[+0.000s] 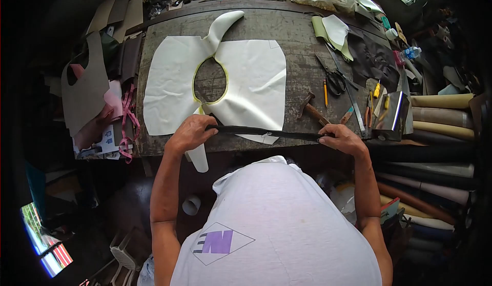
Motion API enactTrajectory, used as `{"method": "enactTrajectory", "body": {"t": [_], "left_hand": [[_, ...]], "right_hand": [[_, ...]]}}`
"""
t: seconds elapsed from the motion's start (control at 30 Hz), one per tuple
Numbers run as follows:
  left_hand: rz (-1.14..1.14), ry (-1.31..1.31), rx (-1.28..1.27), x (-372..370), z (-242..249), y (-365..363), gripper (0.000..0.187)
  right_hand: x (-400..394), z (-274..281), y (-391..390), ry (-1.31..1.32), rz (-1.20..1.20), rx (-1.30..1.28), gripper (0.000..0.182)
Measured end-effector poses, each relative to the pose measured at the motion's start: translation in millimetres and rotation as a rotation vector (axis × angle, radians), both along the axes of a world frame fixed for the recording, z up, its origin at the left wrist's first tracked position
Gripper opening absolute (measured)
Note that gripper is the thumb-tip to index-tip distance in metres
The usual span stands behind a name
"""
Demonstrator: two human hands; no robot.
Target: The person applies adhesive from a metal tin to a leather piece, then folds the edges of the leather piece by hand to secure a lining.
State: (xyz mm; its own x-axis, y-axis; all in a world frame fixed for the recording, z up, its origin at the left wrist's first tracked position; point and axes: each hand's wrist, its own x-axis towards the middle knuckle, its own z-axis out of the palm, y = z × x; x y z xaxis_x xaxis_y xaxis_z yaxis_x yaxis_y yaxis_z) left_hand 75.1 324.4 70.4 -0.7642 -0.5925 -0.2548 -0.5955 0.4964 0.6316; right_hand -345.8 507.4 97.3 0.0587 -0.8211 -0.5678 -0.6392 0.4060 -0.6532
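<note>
A long black zipper (246, 130) is stretched between my hands above the table's front edge, with a small metallic piece showing near its middle. One end is pinched in my left hand (192, 132). The other end is gripped by the closed fingers of my right hand (342, 138). Behind the zipper lies a white sheet of leather-like material (256, 76), spread flat with a round opening edged in yellow. A narrow flap rises from its far side, and another strip (198, 159) hangs over the table edge below my left hand.
On the right of the worktable (169, 24) lie a hammer (306, 105), black scissors (335, 81), a yellow pencil (325, 92), pliers (369, 110) and a shiny metal box (393, 113). Material rolls (441, 117) are stacked at the far right. Grey pattern pieces (84, 91) and pink tape (127, 124) lie left.
</note>
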Motion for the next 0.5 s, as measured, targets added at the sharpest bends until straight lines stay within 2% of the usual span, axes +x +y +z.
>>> {"method": "enactTrajectory", "body": {"t": [0.07,0.2,0.37,0.5], "left_hand": [[-0.007,-0.004,-0.09,-10.5,-8.1,-3.6,0.023],[0.064,-0.105,0.012,-38.4,1.0,-2.5,0.025],[0.109,-0.188,0.062,-58.6,-9.6,3.4,0.027],[0.152,-0.19,0.133,-62.5,-30.8,17.0,0.028]], "right_hand": [[-16.5,-14.7,5.6,-0.144,-0.152,0.047,0.034],[-45.2,-49.9,7.1,-0.484,-0.428,0.099,0.032],[-70.7,-90.5,9.0,-0.579,-0.515,0.119,0.031],[-80.4,-100.5,10.5,-0.594,-0.577,0.146,0.03]]}}
